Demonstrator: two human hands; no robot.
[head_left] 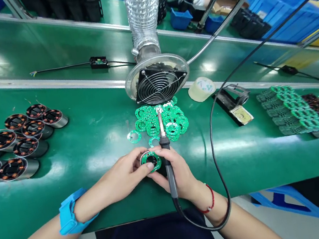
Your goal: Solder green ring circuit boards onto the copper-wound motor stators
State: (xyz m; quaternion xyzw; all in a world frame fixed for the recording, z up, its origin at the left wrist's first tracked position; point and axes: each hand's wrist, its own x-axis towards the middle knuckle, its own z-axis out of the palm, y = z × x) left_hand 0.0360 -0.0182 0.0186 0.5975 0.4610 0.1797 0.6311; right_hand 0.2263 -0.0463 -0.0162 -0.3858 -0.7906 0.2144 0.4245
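One stator (158, 162) pinched by both hands (127, 175), soldering iron (170, 174) across right hand (183, 174), boards (149, 120) beyond

The held ring board (158, 162) is showing green with white specks, and the heap of boards (151, 124) is repeating that green. The soldering iron (171, 176) is pairing grey with black. The stators (22, 168) are mixing copper-orange and black inside silver casings (33, 168). The wrist strap (68, 216) is glowing blue, the bracelet (212, 196) is showing red, and the fan guard (158, 89) is tracing silver rings over black
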